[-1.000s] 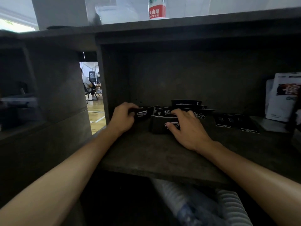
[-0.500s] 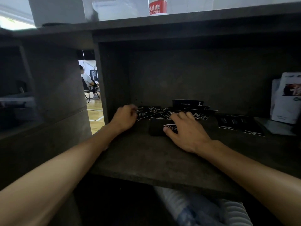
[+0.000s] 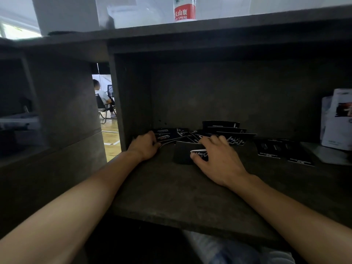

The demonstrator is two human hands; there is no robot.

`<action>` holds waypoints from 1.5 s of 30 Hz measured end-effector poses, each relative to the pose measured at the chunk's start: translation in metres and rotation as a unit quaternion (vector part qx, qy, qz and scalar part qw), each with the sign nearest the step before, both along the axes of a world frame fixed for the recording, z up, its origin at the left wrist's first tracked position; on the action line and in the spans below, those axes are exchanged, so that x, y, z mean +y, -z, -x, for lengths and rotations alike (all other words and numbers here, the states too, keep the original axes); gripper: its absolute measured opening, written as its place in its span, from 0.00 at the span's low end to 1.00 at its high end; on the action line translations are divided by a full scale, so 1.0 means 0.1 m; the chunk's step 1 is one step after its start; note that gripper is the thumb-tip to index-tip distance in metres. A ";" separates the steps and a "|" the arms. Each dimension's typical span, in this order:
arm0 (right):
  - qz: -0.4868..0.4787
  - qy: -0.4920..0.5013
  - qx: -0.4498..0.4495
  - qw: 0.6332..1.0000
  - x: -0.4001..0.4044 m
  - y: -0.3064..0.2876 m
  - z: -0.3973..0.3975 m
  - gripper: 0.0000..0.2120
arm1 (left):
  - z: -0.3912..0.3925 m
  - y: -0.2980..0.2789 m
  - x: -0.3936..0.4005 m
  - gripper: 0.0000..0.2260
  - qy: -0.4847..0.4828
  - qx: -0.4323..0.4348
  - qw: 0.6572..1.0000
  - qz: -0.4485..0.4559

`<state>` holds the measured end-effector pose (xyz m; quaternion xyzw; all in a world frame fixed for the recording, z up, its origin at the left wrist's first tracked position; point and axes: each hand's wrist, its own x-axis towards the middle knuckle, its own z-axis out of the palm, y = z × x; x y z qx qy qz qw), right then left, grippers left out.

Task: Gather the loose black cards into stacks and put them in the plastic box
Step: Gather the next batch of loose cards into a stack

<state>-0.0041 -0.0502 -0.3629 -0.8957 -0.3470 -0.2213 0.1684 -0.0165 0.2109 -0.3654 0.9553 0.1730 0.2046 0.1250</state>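
Loose black cards [image 3: 190,135] lie fanned across the back of a dark shelf [image 3: 190,197]. My left hand [image 3: 144,147] is at the fan's left end, fingers curled over the edge of the leftmost cards [image 3: 167,137]. My right hand [image 3: 219,159] reaches over a dark, box-like holder [image 3: 181,153]. Its thumb presses a card with white script [image 3: 199,153] against the front, and the fingers curl over the top. What the holder contains is hidden. A few flat card stacks [image 3: 221,124] sit behind it.
More black cards [image 3: 268,149] lie on the shelf to the right, beside a clear sheet [image 3: 327,155] and white packets [image 3: 337,119]. A water bottle [image 3: 184,12] stands on the top board. Through a gap on the left a seated person [image 3: 101,96] shows.
My left hand has lowered the cards it held up and spread them flat on the shelf, shifting slightly left. The right hand has stayed on the holder.
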 end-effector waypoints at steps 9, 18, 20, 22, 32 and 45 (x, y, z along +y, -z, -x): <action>0.001 0.005 0.004 1.000 0.00 -0.01 0.02 0.25 | 0.04 -0.01 -0.01 0.13 0.036 -0.010 0.999 0.003; -0.003 0.005 -0.001 1.000 -0.01 -0.01 0.02 0.24 | 0.02 -0.03 -0.02 0.22 -0.003 0.009 1.000 0.005; -0.002 0.003 -0.001 1.000 0.00 -0.01 0.01 0.24 | 0.06 -0.07 -0.03 0.21 0.011 -0.069 0.998 0.005; -0.003 -0.002 0.002 1.000 0.00 -0.02 0.01 0.25 | 0.13 -0.13 -0.08 0.14 0.077 -0.156 0.981 0.088; 0.000 -0.015 0.000 1.000 0.00 -0.02 0.00 0.23 | 0.30 -0.32 -0.45 0.13 0.244 -0.055 0.879 0.405; -0.002 -0.019 0.007 1.000 0.01 -0.01 -0.01 0.22 | -0.48 -0.04 0.14 0.25 0.034 0.080 0.992 -0.086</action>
